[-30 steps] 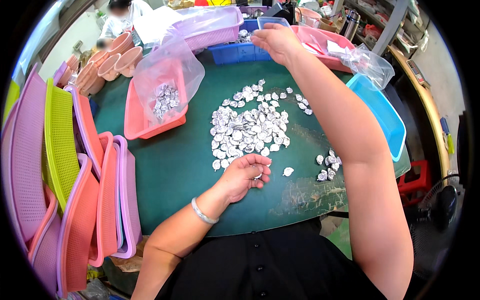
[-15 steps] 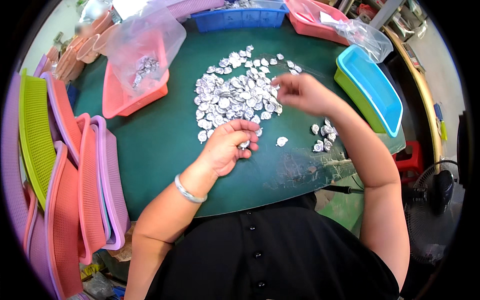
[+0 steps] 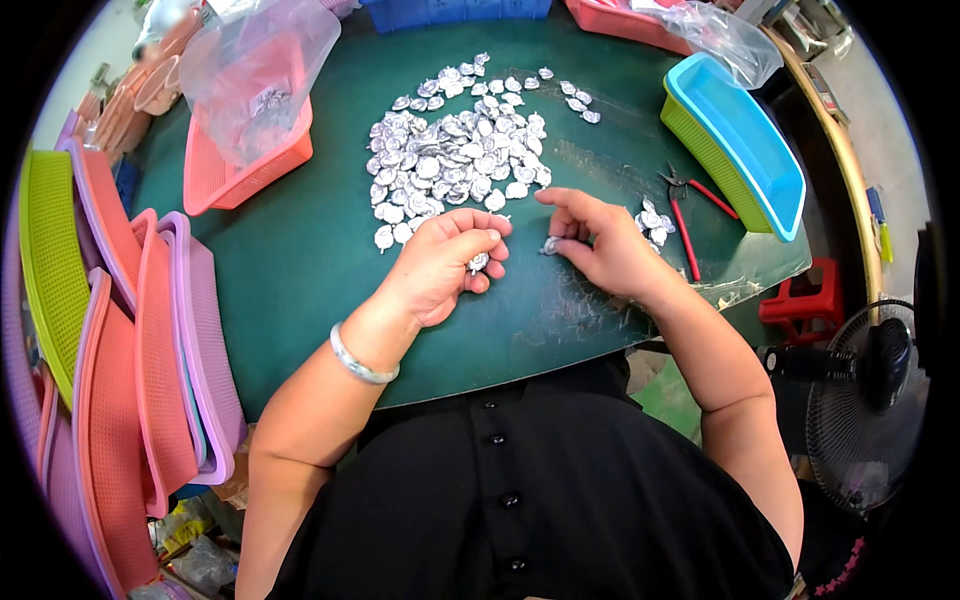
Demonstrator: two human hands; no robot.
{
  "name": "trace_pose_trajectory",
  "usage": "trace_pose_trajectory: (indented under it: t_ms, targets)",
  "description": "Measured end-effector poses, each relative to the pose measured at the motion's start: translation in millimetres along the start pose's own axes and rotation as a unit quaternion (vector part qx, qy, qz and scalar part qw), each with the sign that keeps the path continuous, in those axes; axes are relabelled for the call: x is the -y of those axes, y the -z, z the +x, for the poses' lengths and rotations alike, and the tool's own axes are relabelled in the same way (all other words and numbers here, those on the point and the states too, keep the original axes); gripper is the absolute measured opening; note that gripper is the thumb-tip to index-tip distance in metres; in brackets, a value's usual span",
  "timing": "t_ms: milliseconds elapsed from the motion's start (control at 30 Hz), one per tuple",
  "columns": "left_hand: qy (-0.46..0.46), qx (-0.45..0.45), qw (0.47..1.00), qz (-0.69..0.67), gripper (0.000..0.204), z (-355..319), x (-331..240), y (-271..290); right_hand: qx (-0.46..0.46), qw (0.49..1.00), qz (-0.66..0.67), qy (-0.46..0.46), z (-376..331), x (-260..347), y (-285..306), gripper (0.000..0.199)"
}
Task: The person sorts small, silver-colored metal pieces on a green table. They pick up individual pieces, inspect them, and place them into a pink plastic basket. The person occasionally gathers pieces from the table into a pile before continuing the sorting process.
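Observation:
My left hand [image 3: 450, 262] is closed, its thumb and curled fingers holding a small silver rose-shaped metal piece [image 3: 479, 263] at the near edge of a pile [image 3: 455, 160] of similar pieces. To its right, my right hand [image 3: 600, 240] has its fingers apart, index finger stretched toward the pile. The right thumb tip is beside a single silver rose piece [image 3: 550, 245] lying on the green table [image 3: 460, 360]; whether they touch, I cannot tell. Behind the right hand, a small group of silver roses [image 3: 655, 222] is partly covered by it.
Red-handled cutting pliers [image 3: 684, 222] lie beside a blue basket nested in a green one [image 3: 735, 150] on the right. A pink basket [image 3: 250, 170] with a plastic bag stands at the left. Stacked baskets [image 3: 130, 380] line the left side; a fan [image 3: 865, 400] stands at right.
My right hand has come back from the pile's right edge to the single rose piece nearer me. The pliers, hidden before, now show. My left hand keeps its piece; the whole view has shifted slightly.

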State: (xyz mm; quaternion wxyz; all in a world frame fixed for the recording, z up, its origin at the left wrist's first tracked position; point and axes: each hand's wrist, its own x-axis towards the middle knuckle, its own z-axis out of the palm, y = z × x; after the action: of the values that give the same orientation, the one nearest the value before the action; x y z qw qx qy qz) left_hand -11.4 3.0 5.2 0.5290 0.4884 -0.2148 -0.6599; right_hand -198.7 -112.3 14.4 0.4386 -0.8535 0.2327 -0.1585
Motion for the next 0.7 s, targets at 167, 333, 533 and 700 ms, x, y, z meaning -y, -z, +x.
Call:
trace_pose_trajectory:
  t_ms: [167,333,533,700]
  targets:
    - [0.025,0.015,0.999,0.016,0.017,-1.5,-1.1,-2.9,-0.038,0.985,0.166,0.015,6.6,-2.1,-7.8,0.045]
    - [0.025,0.017,1.0,0.004,0.015,-2.7,0.9,-3.1,-0.091,0.98,-0.013,0.178,6.1,15.3,-20.7,0.048]
    - [-0.009,-0.04,0.999,0.009,0.01,-0.4,0.4,-2.0,-0.106,0.979,0.031,0.171,20.7,3.4,-11.4,0.046]
    - [-0.008,-0.018,1.0,0.018,0.011,1.1,1.4,-1.3,-0.089,0.957,-0.23,0.155,34.2,-10.8,-8.2,0.049]
